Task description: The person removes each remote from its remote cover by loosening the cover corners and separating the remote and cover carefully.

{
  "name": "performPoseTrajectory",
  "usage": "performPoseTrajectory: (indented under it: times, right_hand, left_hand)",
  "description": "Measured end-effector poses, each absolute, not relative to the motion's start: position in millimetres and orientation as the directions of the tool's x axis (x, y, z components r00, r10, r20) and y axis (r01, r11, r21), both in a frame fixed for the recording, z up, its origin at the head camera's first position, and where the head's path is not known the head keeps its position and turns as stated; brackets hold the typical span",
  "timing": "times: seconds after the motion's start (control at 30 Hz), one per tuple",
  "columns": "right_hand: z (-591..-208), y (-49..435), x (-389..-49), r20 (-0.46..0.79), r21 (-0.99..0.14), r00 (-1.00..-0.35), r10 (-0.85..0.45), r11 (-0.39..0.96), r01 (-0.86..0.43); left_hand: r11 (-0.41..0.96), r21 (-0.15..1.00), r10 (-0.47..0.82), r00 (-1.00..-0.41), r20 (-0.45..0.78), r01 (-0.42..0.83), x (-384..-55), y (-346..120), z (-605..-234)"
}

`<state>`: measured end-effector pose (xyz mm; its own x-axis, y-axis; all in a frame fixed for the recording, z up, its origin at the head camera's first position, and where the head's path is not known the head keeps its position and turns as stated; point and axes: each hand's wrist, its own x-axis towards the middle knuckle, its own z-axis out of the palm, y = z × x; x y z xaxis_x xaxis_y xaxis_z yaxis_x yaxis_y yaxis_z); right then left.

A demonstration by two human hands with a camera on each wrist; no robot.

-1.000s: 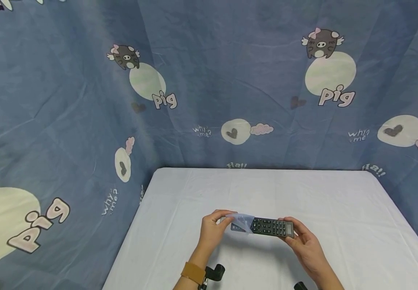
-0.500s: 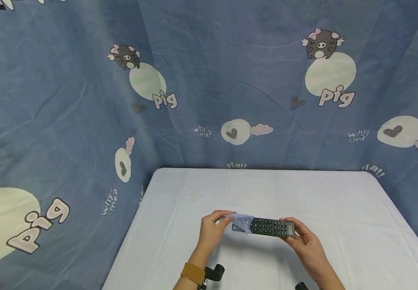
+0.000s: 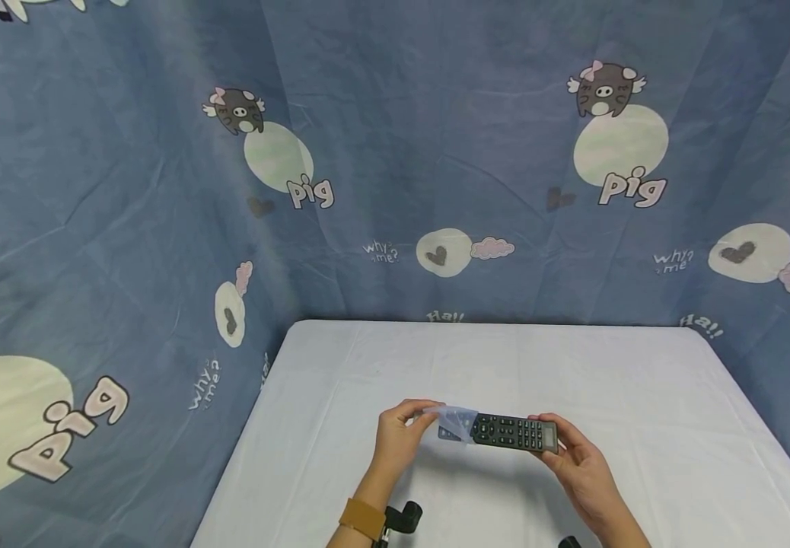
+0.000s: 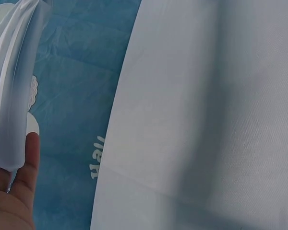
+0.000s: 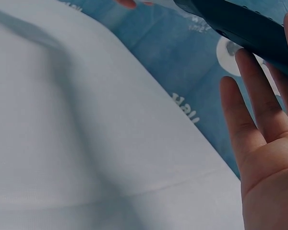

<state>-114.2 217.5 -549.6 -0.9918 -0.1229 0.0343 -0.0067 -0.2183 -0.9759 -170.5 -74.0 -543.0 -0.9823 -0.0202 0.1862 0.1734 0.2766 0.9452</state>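
A dark remote control (image 3: 508, 431) with many buttons and a small grey screen at its right end is held above the white table. A translucent bluish plastic sleeve (image 3: 459, 421) covers its left end, bunched at an angle across the buttons. My left hand (image 3: 398, 434) pinches the sleeve near that left end. At the screen end, my right hand (image 3: 576, 459) grips the remote between thumb and fingers. In the left wrist view the sleeve (image 4: 12, 96) hangs in folds by the fingers; in the right wrist view the remote's dark underside (image 5: 249, 28) shows above the fingers.
A white cloth covers the table (image 3: 504, 358). Behind and to the left hangs a blue curtain (image 3: 367, 152) printed with pigs and words. A brown strap (image 3: 364, 519) with a black camera mount (image 3: 405, 517) sits on the left wrist.
The remote has shifted very slightly to the right in the right hand's grip. Both hands otherwise stay nearly in place, and the head view has tilted up a little.
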Motion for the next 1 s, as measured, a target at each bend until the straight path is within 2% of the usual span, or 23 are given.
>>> performPoseTrajectory:
  times: [0.57,1.0]
  right_hand:
    - [-547.9,219.5,-113.7,0.06,-0.975,-0.989,-0.136,-0.219,-0.029]
    - [-551.6,223.5,-112.7,0.084,-0.972,-0.985,-0.153,-0.23,-0.047]
  left_hand:
    - [0.269,0.941,-0.024,-0.975,0.221,0.206,-172.8,-78.4,-548.2]
    - [0.249,0.957,-0.03,-0.987,0.159,0.147,-171.4,-79.9,-550.0]
